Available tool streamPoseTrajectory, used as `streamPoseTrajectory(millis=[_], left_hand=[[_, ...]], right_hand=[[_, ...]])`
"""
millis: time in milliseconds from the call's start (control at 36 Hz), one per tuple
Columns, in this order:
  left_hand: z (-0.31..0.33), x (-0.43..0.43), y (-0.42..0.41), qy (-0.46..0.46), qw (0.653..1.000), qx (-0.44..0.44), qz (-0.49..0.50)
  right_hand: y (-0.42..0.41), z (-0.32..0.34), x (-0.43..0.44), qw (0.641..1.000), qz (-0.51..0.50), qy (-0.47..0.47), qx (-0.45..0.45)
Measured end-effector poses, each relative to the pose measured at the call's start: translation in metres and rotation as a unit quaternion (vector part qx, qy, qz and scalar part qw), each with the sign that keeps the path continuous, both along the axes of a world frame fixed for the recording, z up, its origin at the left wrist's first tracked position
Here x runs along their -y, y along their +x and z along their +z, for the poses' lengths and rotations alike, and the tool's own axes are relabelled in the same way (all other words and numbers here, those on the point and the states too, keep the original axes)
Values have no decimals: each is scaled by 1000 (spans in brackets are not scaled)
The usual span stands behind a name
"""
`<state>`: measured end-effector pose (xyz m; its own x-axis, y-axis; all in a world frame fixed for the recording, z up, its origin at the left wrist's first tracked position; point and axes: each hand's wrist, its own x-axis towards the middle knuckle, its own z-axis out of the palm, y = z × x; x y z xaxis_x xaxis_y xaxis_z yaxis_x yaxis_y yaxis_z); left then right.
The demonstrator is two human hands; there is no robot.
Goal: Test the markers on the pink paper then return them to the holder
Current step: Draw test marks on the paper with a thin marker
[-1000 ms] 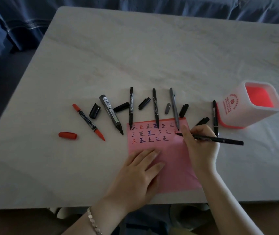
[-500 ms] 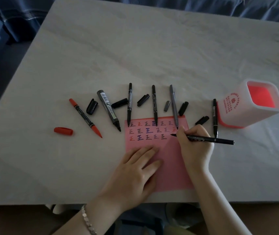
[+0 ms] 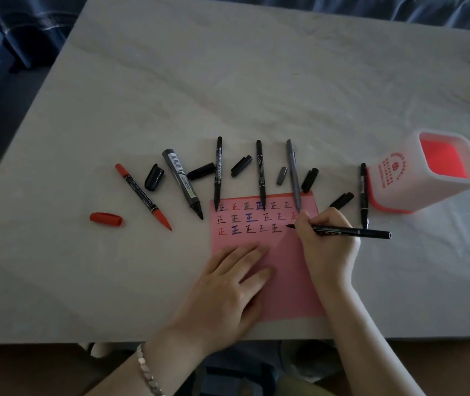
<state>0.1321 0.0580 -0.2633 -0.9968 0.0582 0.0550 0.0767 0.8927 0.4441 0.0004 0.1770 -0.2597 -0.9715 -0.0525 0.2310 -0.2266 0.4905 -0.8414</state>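
Pink paper (image 3: 291, 292) lies flat at the near edge of a pale table (image 3: 228, 81), its upper part filled with three rows of small handwritten characters in black, red and blue ink. The left hand (image 3: 228, 290) rests palm down on the lower left of the sheet, fingers straight and slightly apart, pressing it to the table; a silver bracelet (image 3: 145, 370) circles that wrist. The right hand (image 3: 328, 247) sits at the sheet's right edge, thumb and fingers curled tight round a thin black marker (image 3: 353, 232) close to its nib, which touches the paper at the end of the third row while the marker's tail points right. Six more uncapped markers lie on the table in a loose fan above the sheet: a red marker (image 3: 142, 195) at far left, a thick grey marker (image 3: 182, 182), a black marker printed DOUBLE-MARKER (image 3: 218, 172), a second black marker (image 3: 261, 172) and a slim grey marker (image 3: 293, 175), the last three with tips on the sheet's top edge, and a lone black marker (image 3: 363, 192) just beside the holder (image 3: 405, 192). The holder, a white square cup with a red inside and red print, stands on the table to the right of the paper. A red cap (image 3: 105, 219) lies left of the red marker; black caps (image 3: 153, 177) and one grey cap (image 3: 281, 175) are scattered among the barrels. Blue fabric (image 3: 13, 24) shows beyond the table
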Motion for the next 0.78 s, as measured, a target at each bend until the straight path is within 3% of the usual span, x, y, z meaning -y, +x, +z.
streamPoseTrajectory(millis=[778], left_hand=[[-1,0,0,-1,1000,0,1]], right_hand=[[0,0,-1,999,-28,-24,26]])
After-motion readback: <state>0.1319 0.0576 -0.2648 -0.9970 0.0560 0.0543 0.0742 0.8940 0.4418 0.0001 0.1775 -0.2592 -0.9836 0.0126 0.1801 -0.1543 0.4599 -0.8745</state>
